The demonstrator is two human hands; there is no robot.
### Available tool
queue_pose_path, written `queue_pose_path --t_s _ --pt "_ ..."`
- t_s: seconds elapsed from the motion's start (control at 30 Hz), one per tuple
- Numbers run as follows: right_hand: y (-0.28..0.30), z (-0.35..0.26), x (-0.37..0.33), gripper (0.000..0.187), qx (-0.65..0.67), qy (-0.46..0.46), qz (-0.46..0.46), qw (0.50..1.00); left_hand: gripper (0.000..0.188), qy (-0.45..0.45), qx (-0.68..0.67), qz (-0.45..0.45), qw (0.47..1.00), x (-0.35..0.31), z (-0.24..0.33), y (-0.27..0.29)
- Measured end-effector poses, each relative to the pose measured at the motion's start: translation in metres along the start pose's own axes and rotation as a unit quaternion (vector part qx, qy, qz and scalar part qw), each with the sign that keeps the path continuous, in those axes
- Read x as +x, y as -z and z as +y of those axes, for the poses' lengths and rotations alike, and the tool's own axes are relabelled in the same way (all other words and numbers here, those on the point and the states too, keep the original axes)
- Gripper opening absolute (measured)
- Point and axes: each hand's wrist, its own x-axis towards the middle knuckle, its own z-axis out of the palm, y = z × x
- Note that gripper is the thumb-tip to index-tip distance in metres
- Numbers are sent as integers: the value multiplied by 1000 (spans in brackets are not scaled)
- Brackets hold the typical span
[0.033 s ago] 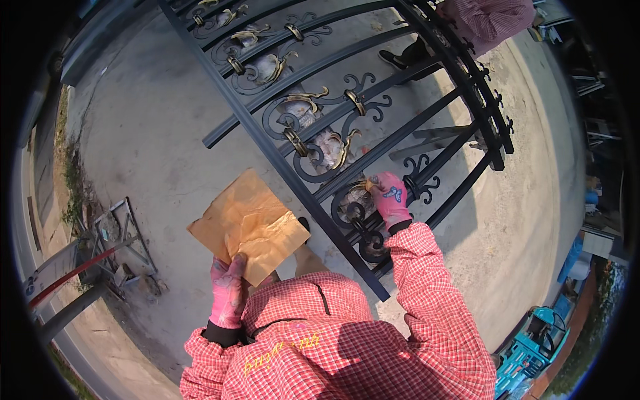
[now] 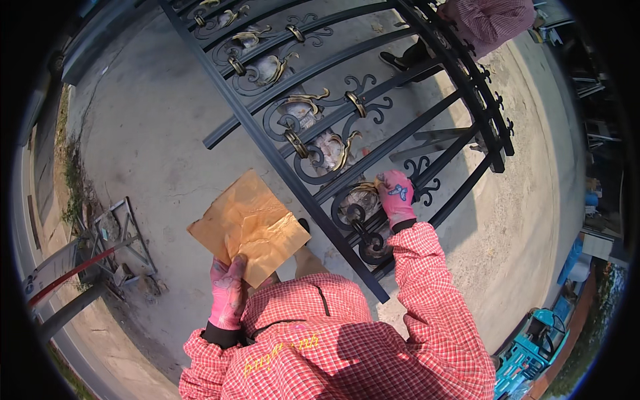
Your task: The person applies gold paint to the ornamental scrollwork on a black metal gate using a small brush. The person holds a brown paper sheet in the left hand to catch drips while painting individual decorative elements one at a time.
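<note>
- Over the concrete ground [image 2: 160,147], the dark wrought-iron panel [image 2: 291,176] stretches from near my right side up to the top of my view, its long frame bar slanting past me.
- With my left hand [image 2: 229,293], in a stained pink glove, I pinch the near edge of a creased brown paper sheet [image 2: 250,227], thumb on top; the fingers beneath are hidden.
- My right hand [image 2: 398,199], gloved in pink too, is partly curled, fingertips at the rim of the nearest round scroll [image 2: 339,208]. I cannot tell whether anything is caught inside the curl.
- Gripped by one edge only, the sheet could flap or fold in a gust, and its right corner sits near enough to the frame bar to brush it.
- If the panel's finish is soft or wet, which I cannot tell, my right checked sleeve [image 2: 427,273] could smear it, being so close to the bars.
- Too hard a press could scuff the gold-edged leaf [image 2: 348,150] or others like it, or push my fingers into the pale crumpled material [image 2: 330,148] showing through the scrolls.
- A co-worker [image 2: 487,20] is close by the far rail; a bump there could jolt the panel under my fingertips.
</note>
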Motion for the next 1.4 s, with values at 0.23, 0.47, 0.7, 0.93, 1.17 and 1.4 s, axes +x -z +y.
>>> queue_pose_path --t_s 0.23,0.47,0.7,0.93,1.17,1.4 --pt "22 23 20 12 -16 38 -52 998 48 4 -11 4 1000 6 0 -7" --pt "36 35 32 14 -49 35 -61 996 49 8 -7 1 1000 7 0 -13" --pt "35 39 32 23 -8 44 -79 996 50 -3 -18 -2 1000 3 -3 -20" --pt "29 11 1 24 45 182 -179 966 51 6 -2 -7 1000 2 -9 -21" --pt "21 13 -12 19 -17 214 -210 954 47 7 -6 2 1000 -6 -11 -25" --pt "28 7 1 19 -3 218 -232 948 51 9 1 -8 1000 -9 -19 -19"
